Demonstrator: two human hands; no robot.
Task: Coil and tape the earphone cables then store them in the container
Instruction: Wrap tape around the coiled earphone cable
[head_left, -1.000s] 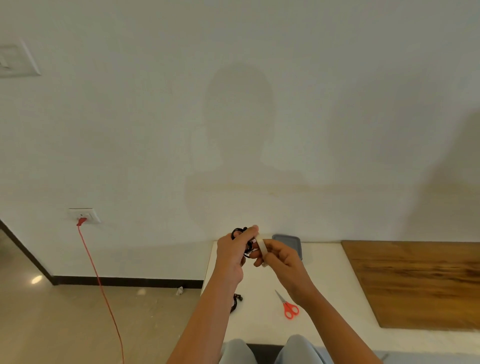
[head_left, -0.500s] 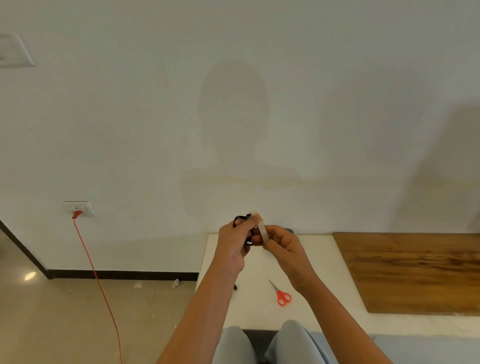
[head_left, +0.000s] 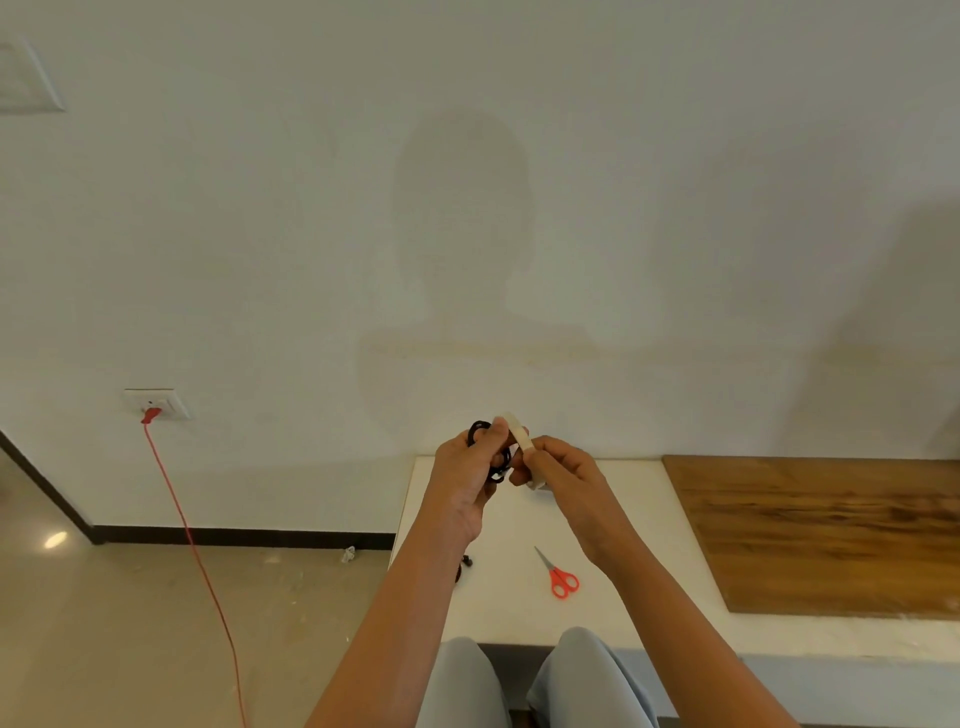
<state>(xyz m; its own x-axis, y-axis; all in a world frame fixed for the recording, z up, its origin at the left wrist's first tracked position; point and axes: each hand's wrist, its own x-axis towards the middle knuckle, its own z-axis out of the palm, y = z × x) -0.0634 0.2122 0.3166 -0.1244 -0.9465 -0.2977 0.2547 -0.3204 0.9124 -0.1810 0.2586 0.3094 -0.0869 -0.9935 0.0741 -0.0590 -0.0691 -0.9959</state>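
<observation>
Within left hand (head_left: 467, 480), coiled cable (head_left: 480, 432)

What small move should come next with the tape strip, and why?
Probably wrap the tape strip around the coiled cable. The left hand grips the black coil and the right hand pinches the strip right beside it, above the table. The strip appears to stand free rather than wound round the loops.

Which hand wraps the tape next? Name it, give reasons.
Right. The right hand pinches the tape strip beside the black coil; the left hand is occupied gripping that coil.
</observation>
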